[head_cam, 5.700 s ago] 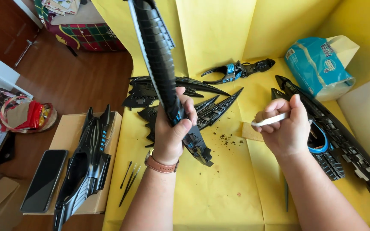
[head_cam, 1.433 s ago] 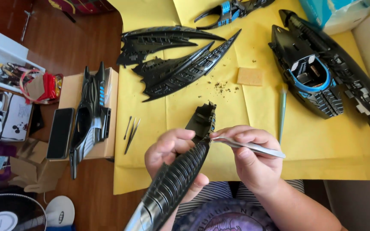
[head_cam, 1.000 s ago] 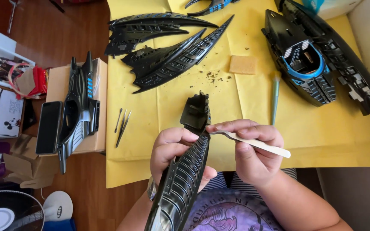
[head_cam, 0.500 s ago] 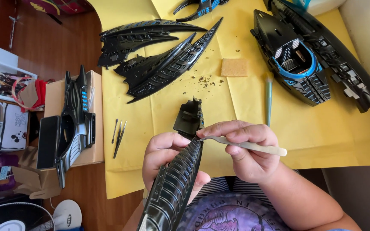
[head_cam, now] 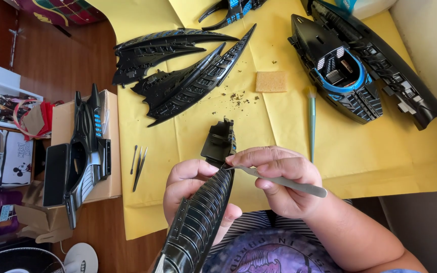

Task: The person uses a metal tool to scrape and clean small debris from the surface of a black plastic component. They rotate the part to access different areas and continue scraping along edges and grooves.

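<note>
My left hand [head_cam: 190,189] grips a long black ribbed plastic model part [head_cam: 203,212] that runs from my lap up over the table edge. My right hand [head_cam: 279,179] holds a thin metal tool [head_cam: 289,183], like tweezers or a file, with its tip touching the part near the squared end [head_cam: 219,141]. Both hands are close together just above the near edge of the yellow paper [head_cam: 380,146] covering the table.
Two black wing-shaped parts [head_cam: 178,65] lie at the far left of the paper. A black and blue hull [head_cam: 345,76] lies far right, with a tan sponge [head_cam: 271,81], a teal brush [head_cam: 311,121], dark debris [head_cam: 238,97], and thin black rods [head_cam: 138,162]. A cardboard box [head_cam: 110,151] holds another black part.
The view has shifted from the table back toward my lap. The long part came down from upright to lie toward my body, and the metal tool tip has stayed against it.
</note>
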